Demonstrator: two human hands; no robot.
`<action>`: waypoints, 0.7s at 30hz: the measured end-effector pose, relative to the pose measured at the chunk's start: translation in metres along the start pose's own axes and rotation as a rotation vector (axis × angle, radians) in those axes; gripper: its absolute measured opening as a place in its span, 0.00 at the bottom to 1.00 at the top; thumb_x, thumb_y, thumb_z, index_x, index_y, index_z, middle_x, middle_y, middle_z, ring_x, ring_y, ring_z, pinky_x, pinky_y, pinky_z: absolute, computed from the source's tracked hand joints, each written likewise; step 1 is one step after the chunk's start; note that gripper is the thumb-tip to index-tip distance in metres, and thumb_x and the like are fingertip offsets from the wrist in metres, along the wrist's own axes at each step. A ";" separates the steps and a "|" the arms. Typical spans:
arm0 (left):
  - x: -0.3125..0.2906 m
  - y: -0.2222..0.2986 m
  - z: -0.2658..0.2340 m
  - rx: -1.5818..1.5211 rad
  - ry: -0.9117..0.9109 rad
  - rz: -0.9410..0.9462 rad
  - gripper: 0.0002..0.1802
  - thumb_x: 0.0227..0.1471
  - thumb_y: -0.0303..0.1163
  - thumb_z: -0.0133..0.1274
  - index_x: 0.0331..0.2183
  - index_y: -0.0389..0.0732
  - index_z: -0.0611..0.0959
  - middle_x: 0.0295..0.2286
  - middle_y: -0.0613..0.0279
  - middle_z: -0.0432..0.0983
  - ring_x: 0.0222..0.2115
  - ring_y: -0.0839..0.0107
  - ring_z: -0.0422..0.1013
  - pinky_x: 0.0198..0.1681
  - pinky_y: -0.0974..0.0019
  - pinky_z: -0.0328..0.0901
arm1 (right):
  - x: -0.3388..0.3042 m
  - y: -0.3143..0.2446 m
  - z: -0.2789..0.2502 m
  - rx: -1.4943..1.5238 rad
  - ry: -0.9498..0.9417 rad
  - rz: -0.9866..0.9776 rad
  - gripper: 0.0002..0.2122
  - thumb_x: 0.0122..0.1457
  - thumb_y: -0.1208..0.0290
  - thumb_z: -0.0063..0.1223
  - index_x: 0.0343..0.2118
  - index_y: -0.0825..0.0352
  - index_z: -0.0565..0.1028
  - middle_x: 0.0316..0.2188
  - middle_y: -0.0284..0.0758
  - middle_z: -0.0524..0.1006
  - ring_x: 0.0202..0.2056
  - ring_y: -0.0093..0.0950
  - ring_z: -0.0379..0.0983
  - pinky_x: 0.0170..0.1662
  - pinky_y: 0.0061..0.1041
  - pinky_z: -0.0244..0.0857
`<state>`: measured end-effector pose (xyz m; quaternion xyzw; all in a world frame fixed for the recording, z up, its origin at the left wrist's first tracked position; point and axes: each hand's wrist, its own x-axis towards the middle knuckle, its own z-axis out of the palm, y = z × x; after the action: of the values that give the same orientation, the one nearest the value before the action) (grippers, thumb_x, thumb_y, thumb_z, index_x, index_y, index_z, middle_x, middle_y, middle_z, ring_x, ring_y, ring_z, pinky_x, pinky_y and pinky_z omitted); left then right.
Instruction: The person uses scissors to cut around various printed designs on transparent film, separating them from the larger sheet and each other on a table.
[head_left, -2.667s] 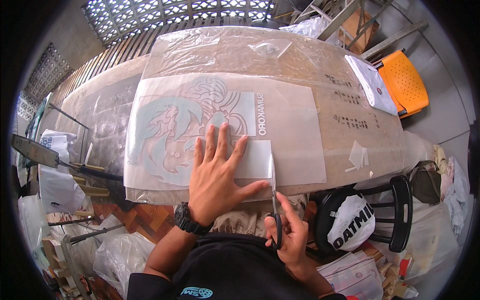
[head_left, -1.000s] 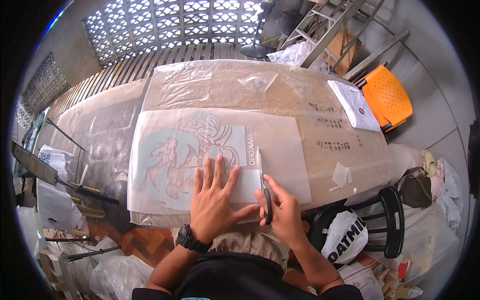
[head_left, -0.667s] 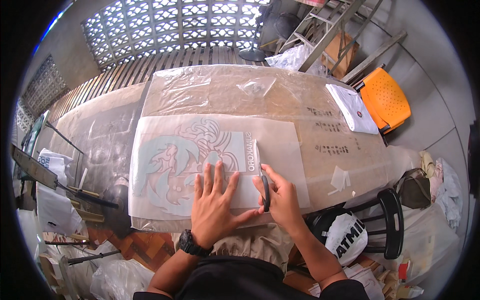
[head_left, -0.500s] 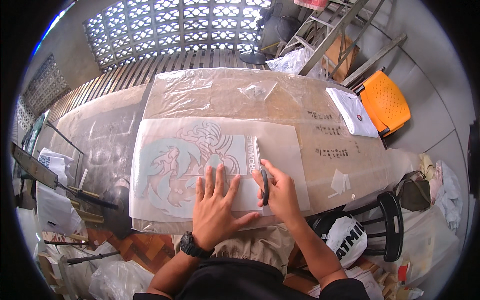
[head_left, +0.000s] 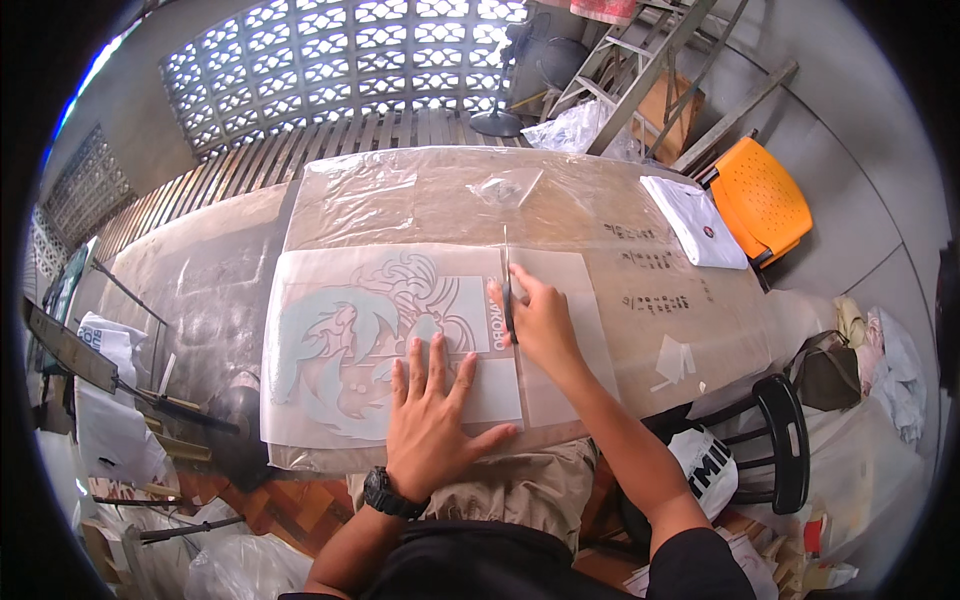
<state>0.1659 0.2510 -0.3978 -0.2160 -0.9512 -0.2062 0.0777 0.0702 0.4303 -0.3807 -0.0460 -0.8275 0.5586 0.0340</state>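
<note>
Printed sheet lies flat on the plastic-covered table, near its front edge. Left hand: palm down, fingers spread on the sheet. Scissors: blades at the sheet's far edge, above a long cut. Right hand: curled around the black handles. Farther right: folded white shirt, then orange chair.

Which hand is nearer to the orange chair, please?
Right: the right hand, holding scissors, is left of the orange chair; the left hand, spread on the sheet, is farther left.
</note>
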 end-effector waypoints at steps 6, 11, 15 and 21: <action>-0.004 -0.005 -0.002 -0.011 0.012 -0.010 0.49 0.46 0.68 0.54 0.59 0.43 0.71 0.63 0.37 0.51 0.65 0.39 0.44 0.66 0.41 0.40 | -0.032 -0.006 -0.035 -0.436 -0.011 -0.299 0.23 0.57 0.64 0.62 0.56 0.60 0.72 0.21 0.35 0.77 0.23 0.25 0.76 0.27 0.26 0.68; -0.002 -0.018 -0.008 -0.061 -0.077 0.113 0.46 0.45 0.67 0.56 0.57 0.45 0.74 0.62 0.39 0.54 0.65 0.40 0.47 0.66 0.41 0.42 | -0.077 0.017 -0.084 -0.786 -0.140 -0.412 0.23 0.50 0.70 0.62 0.52 0.49 0.73 0.34 0.36 0.80 0.36 0.39 0.77 0.38 0.36 0.69; 0.004 -0.048 -0.030 -0.181 -0.215 0.324 0.32 0.46 0.61 0.60 0.45 0.48 0.84 0.57 0.50 0.65 0.62 0.49 0.56 0.66 0.41 0.44 | -0.064 0.032 -0.121 -1.031 0.095 -0.191 0.21 0.53 0.70 0.60 0.51 0.54 0.72 0.33 0.36 0.79 0.34 0.40 0.77 0.35 0.38 0.70; 0.000 -0.062 -0.047 -0.162 -0.129 0.122 0.26 0.40 0.47 0.69 0.41 0.48 0.82 0.54 0.61 0.69 0.58 0.57 0.64 0.67 0.43 0.45 | -0.073 0.026 -0.112 -0.552 0.311 -0.315 0.19 0.55 0.73 0.60 0.50 0.68 0.72 0.27 0.40 0.80 0.26 0.34 0.78 0.31 0.29 0.68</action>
<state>0.1412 0.1805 -0.3772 -0.2918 -0.9195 -0.2631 0.0112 0.1558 0.5347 -0.3630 -0.0097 -0.9291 0.2880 0.2319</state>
